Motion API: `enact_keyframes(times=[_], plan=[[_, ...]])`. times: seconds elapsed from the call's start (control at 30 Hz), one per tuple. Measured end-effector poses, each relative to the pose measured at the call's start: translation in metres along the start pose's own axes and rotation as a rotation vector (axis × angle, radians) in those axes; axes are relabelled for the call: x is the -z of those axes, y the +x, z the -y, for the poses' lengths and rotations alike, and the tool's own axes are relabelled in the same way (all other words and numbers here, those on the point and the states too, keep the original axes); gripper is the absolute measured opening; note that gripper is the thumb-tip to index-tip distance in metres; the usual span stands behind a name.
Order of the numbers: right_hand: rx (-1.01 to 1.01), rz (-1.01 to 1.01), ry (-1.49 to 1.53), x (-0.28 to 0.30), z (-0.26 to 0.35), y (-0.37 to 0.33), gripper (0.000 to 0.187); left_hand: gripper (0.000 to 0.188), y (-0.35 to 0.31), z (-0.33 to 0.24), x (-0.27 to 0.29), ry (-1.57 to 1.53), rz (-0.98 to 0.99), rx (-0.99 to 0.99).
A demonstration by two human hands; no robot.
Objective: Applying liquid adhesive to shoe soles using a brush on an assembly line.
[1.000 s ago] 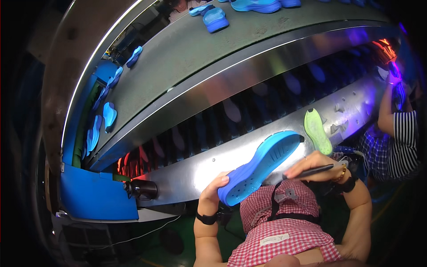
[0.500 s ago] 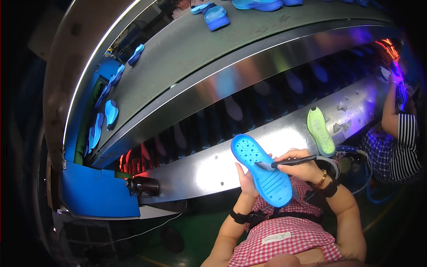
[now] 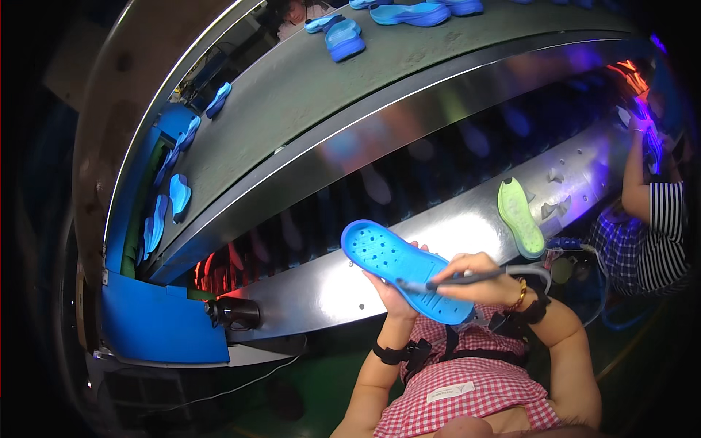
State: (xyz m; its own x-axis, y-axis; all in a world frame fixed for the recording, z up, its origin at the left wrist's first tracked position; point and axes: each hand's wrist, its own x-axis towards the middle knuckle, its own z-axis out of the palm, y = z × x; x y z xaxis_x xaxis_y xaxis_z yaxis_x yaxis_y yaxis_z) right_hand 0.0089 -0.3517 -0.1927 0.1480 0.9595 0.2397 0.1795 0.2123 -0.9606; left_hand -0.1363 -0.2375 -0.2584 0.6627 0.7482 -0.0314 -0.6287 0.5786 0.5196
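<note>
The left hand [image 3: 394, 299] grasps the blue sole [image 3: 376, 252] from beneath, above the apron [image 3: 464, 372] and near the ledge [image 3: 314, 299]. The right hand [image 3: 485, 290] grips a brush [image 3: 478, 277], its tip at the sole's upper face. A green sole [image 3: 520, 223] and a dark flask [image 3: 238, 313] lie on the ledge; beyond, more blue soles [image 3: 345, 41] sit on the belt [image 3: 292, 109].

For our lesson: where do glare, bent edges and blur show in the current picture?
Head view: glare washes out part of the metal ledge; head view: fisheye distortion bows the edges of the conveyor belt; head view: the tip of the black tool in the right hand looks smeared.
</note>
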Motion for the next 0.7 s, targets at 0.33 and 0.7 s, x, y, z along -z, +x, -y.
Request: enact_keyframes(times=[0.33, 0.7], plan=[[0.027, 0.225, 0.033, 0.018, -0.004, -0.013, 0.021, 0.08, 0.012, -0.018, -0.018, 0.006, 0.058, -0.177], [0.136, 0.293, 0.277, 0.034, -0.024, -0.017, 0.023, 0.086, 0.016, -0.032, -0.024, 0.14, 0.097, -0.21]])
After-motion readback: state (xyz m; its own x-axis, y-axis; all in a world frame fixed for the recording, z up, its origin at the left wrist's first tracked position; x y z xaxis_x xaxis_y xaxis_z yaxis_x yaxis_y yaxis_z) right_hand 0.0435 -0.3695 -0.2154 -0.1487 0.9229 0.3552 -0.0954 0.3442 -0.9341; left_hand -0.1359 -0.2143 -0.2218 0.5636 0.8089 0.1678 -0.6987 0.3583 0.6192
